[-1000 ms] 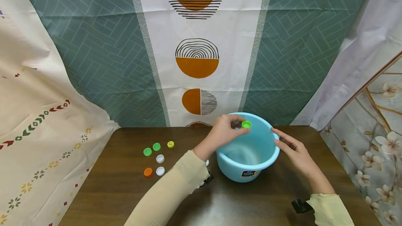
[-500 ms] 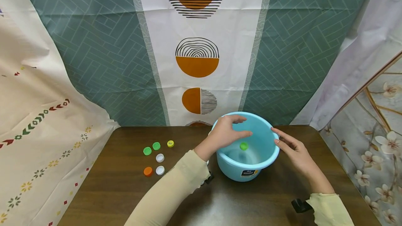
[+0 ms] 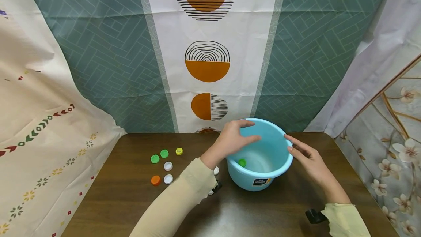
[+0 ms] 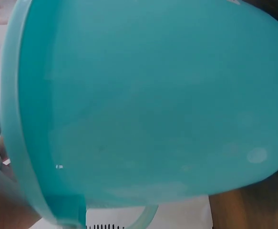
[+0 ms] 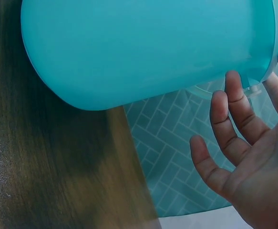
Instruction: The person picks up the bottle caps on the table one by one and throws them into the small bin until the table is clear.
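A light-blue plastic tub with a dark label stands on the table. Inside it, at the lower left, lies a green bottle cap. My left hand is over the tub's left rim, thumb and fingers spread apart with nothing between them. At the right rim, my right hand touches the tub with index finger and thumb. Its other fingers are loosely extended beside the wall in the right wrist view. In the left wrist view the tub's outer wall fills most of the picture.
Left on the brown table lie two green caps, a yellow cap, two white caps and an orange cap. More white caps show beside the left sleeve, partly hidden. A patterned curtain hangs behind.
My left hand has let go of the green cap, which fell into the tub and now sits at its lower left. The left hand drew back slightly leftward; the right hand stayed at the rim.
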`<state>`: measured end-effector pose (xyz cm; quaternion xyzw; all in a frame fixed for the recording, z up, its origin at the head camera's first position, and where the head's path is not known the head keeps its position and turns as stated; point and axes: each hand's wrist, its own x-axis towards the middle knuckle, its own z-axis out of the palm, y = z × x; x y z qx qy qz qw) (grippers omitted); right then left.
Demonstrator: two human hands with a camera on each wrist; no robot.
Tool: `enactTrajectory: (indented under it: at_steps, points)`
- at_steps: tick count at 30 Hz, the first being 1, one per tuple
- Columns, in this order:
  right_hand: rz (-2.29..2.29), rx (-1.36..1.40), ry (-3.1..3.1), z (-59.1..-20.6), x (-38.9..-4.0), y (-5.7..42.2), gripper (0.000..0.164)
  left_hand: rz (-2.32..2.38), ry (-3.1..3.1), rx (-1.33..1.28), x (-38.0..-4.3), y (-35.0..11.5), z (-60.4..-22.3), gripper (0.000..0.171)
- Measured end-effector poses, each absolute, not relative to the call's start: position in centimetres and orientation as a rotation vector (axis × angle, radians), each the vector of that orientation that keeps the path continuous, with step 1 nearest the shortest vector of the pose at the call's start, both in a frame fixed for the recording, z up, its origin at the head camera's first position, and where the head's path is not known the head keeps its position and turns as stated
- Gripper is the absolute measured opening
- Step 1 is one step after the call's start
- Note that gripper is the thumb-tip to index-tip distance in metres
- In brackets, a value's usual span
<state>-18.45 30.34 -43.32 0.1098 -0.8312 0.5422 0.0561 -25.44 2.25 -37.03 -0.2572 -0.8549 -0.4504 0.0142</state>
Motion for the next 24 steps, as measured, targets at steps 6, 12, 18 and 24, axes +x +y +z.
enactTrajectory:
  at_steps: [6, 12, 18, 24]
  points:
    - [1.623, 0.298, -2.536, -43.4, -18.4, 30.3, 0.046, -1.452, -2.592, -0.757, -25.4, 0.9, -36.8, 0.057]
    - [1.622, 0.310, -2.535, -43.4, -18.4, 30.3, 0.046, -1.432, -2.510, -0.721, -25.5, -1.1, -36.7, 0.063]
    - [1.625, 0.311, -2.529, -43.4, -18.4, 30.2, 0.046, -1.394, -2.431, -0.715, -25.6, -3.9, -37.2, 0.063]
    - [1.658, 0.331, -2.505, -43.4, -18.4, 30.2, 0.046, -1.381, -2.398, -0.635, -25.4, -6.9, -38.2, 0.063]
